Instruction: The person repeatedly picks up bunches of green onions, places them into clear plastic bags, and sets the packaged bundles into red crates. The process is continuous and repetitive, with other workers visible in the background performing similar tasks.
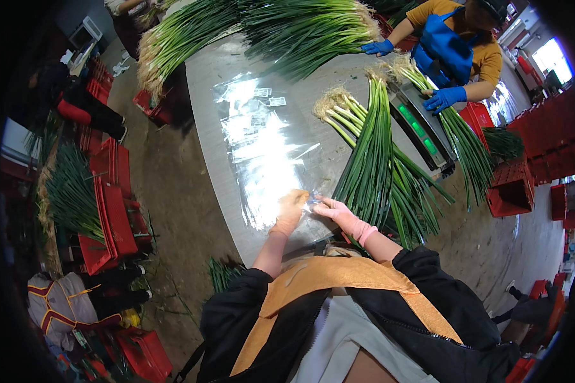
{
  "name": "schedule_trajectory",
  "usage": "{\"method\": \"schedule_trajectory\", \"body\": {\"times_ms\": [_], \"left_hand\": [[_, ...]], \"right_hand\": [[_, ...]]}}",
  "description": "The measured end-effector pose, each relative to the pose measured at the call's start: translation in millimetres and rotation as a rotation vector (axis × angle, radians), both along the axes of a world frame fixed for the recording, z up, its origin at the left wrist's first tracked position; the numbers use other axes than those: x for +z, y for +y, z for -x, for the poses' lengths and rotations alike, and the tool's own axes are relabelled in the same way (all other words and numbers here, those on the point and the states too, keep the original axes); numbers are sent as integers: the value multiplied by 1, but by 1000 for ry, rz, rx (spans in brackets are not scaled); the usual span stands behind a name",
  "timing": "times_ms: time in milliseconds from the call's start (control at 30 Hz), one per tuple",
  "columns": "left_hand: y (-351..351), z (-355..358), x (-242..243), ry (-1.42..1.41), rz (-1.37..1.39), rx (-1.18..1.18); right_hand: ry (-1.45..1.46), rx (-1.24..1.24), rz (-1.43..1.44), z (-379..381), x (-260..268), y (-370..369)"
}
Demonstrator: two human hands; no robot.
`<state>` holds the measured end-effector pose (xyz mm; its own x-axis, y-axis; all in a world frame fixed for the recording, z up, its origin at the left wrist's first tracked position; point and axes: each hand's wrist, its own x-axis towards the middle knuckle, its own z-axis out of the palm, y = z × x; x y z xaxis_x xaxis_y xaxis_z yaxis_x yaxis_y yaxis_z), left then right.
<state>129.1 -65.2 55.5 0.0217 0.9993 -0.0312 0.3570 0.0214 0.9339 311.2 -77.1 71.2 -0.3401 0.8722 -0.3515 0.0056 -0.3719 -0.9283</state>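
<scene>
My left hand point(289, 210), slightly blurred and in a thin glove, is at the near end of a spread stack of clear plastic bags point(263, 143) that glares under the light. My right hand point(338, 215), in a pink glove, faces it from the right. Between the fingers of both hands is the edge of a clear plastic bag point(311, 203); the glare hides how far it is parted. Just beyond my right hand lie crossed bunches of green onions point(371, 148), their roots pointing away from me.
A digital scale point(419, 127) with green displays stands at the right. Beside it, a co-worker's blue-gloved hand point(444, 99) rests on another onion bunch point(465, 143). Large onion piles point(311, 33) cover the table's far end. Red crates point(112, 215) stand left, near other people.
</scene>
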Motion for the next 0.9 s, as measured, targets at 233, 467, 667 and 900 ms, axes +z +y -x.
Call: {"method": "schedule_trajectory", "body": {"times_ms": [233, 467, 667, 900], "left_hand": [[-8, -9, 29, 108, -29, -197], [-9, 0, 25, -384, 283, 9], [-10, 12, 43, -663, 162, 253], [-12, -6, 136, 235, -530, -208]], "right_hand": [[-47, -109, 50, 11, 21, 24], [-465, -25, -140, 21, 2, 37], [-515, -162, -229, 11, 16, 43], [-1040, 303, -913, 25, 77, 44]]}}
